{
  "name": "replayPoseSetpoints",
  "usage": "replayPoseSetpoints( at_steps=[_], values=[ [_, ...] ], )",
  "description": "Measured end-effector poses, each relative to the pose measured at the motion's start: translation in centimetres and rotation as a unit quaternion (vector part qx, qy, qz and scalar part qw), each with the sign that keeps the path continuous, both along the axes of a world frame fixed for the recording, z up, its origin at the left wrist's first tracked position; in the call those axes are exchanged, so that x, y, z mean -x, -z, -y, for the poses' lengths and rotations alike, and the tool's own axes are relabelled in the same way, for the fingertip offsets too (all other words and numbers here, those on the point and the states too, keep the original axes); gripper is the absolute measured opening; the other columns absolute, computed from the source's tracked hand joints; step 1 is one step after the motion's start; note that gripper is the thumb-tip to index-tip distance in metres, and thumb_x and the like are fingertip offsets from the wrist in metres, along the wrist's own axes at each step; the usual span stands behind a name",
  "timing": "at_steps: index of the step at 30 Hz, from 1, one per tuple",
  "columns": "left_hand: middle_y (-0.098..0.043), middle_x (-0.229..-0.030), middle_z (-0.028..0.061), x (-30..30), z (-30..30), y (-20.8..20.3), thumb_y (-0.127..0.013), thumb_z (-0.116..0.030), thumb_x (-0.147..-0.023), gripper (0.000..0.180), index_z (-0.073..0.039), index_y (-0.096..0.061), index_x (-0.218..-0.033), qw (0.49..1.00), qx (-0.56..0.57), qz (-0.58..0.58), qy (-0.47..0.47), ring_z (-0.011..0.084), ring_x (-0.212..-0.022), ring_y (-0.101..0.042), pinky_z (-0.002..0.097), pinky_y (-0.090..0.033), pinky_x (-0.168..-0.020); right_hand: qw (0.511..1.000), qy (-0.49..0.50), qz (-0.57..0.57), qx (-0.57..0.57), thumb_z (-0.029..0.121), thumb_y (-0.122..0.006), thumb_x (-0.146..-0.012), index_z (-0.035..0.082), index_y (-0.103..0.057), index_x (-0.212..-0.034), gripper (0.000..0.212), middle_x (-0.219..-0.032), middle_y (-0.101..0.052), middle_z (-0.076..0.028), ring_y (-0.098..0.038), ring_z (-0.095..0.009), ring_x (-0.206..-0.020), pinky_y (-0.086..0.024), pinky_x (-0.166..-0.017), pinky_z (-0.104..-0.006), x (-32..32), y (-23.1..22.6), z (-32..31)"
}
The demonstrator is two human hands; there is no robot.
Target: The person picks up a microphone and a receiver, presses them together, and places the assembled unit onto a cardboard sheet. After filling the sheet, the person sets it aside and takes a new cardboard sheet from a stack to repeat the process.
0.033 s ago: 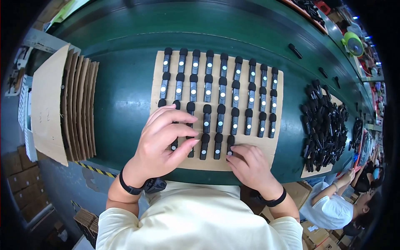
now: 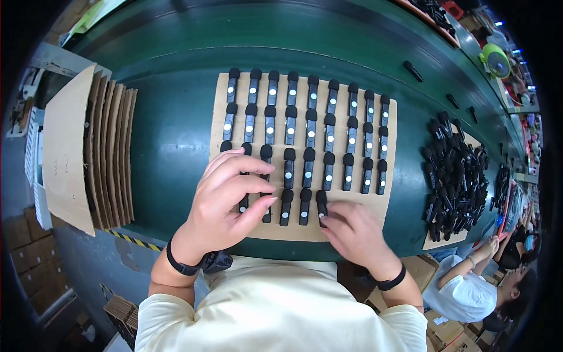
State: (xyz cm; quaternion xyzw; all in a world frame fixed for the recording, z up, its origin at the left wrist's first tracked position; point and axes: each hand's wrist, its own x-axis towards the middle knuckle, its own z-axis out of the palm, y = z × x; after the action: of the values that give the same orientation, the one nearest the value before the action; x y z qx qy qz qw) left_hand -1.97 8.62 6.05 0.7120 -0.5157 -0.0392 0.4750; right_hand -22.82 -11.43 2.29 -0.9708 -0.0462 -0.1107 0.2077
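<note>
Small black clip-on microphones with foam tops and pale round dots stand in rows on a flat cardboard sheet. At the right end of the nearest row, my right hand has its fingertips closed on the lower end of one microphone, which leans slightly. My left hand hovers over the left part of the nearer rows, thumb and fingers apart, holding nothing. It partly hides several microphones there. Beside the right hand's microphone, another microphone lies in the same row, untouched.
On the right, a heap of black microphones lies on cardboard, and a few loose ones lie farther back. Cardboard sheets stand stacked upright at the left of the green table. A person in white sits at the lower right.
The microphone at my right fingertips has tilted a little, its foam top now leaning left. My right hand has shifted slightly; the left keeps its pose.
</note>
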Motion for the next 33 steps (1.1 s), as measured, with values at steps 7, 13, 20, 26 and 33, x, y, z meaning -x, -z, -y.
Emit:
replayPoseSetpoints(
  at_steps=[7,13,20,26,33],
  values=[
    [-0.067,-0.103,0.0111,-0.5,-0.4,0.2,-0.077,-0.003,-0.072,0.017,-0.005,-0.068,-0.087,1.000,-0.021,-0.005,-0.020,0.0295,-0.091,-0.063,0.0466,-0.046,-0.095,0.996,0.003,-0.058,-0.071,0.015,-0.082,-0.068,0.006,-0.064,-0.105,0.042,-0.110,-0.062,-0.010,-0.060,-0.032,-0.096,-0.050,-0.080,-0.0394,-2.6,-5.4,7.7],
    [-0.066,-0.102,0.0102,-0.3,0.2,1.0,-0.077,-0.004,-0.072,0.018,-0.006,-0.067,-0.087,1.000,-0.025,-0.017,0.000,0.0293,-0.091,-0.063,0.0468,-0.047,-0.095,0.992,-0.027,-0.109,-0.050,0.017,-0.083,-0.066,0.006,-0.065,-0.099,0.039,-0.103,-0.062,-0.009,-0.060,-0.031,-0.092,-0.050,-0.078,-0.0396,-2.5,-4.6,6.6],
    [-0.066,-0.101,0.0084,0.9,1.2,1.3,-0.077,-0.007,-0.073,0.017,-0.007,-0.066,-0.087,0.996,-0.062,0.012,0.065,0.0268,-0.091,-0.062,0.0472,-0.048,-0.095,0.993,-0.043,-0.099,-0.055,0.019,-0.081,-0.068,0.007,-0.066,-0.096,0.034,-0.098,-0.061,-0.007,-0.060,-0.028,-0.087,-0.049,-0.075,-0.0384,-1.3,-2.8,3.6],
    [-0.067,-0.104,0.0078,1.6,1.9,1.1,-0.078,-0.006,-0.072,0.021,-0.007,-0.066,-0.090,0.989,-0.087,0.049,0.113,0.0271,-0.094,-0.063,0.0486,-0.047,-0.096,0.992,-0.034,-0.099,-0.071,0.016,-0.080,-0.070,0.007,-0.066,-0.095,0.030,-0.095,-0.060,-0.006,-0.060,-0.028,-0.086,-0.049,-0.073,-0.0375,1.0,-0.8,2.1],
    [-0.063,-0.099,0.0071,4.6,2.7,2.7,-0.075,-0.013,-0.074,0.020,-0.007,-0.064,-0.090,0.969,-0.085,0.108,0.204,0.0250,-0.094,-0.061,0.0441,-0.046,-0.096,0.997,0.046,-0.008,-0.068,0.004,-0.073,-0.073,0.008,-0.064,-0.096,0.025,-0.089,-0.060,-0.007,-0.059,-0.028,-0.079,-0.048,-0.070,-0.0383,2.2,1.6,1.1]
  ],
)
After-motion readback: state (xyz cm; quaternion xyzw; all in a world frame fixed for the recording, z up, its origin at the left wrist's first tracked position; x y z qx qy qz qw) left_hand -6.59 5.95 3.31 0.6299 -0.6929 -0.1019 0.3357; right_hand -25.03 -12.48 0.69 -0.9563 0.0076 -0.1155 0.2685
